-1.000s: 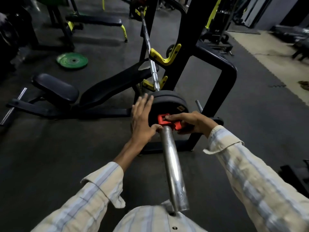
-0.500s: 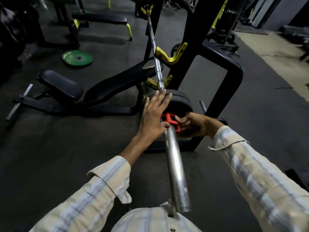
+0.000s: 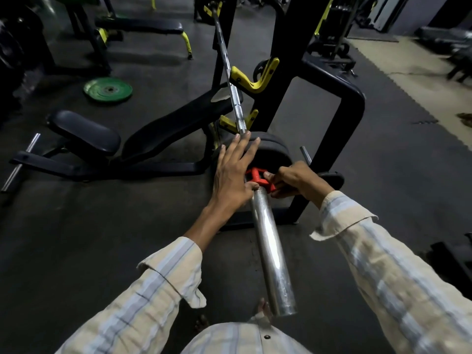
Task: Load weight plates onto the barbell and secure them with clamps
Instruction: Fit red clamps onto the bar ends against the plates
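A chrome barbell (image 3: 270,254) runs from the bottom centre up through a black rack with yellow hooks (image 3: 252,79). Black weight plates (image 3: 274,152) sit on its sleeve. A red clamp (image 3: 256,176) rings the sleeve right against the plates. My right hand (image 3: 296,180) grips the clamp from the right, fingers closed on its lever. My left hand (image 3: 233,172) lies flat against the plate face with fingers spread, its thumb touching the sleeve beside the clamp.
A black incline bench (image 3: 163,129) stands to the left of the rack, with a flat bench (image 3: 138,26) farther back. A green plate (image 3: 108,89) lies on the dark rubber floor. The rack's black frame (image 3: 347,118) rises on the right, with a small peg (image 3: 305,154) beside the plates.
My left hand has slid up so its fingers lie higher across the plate face. My right hand stays on the red clamp. The camera has shifted slightly.
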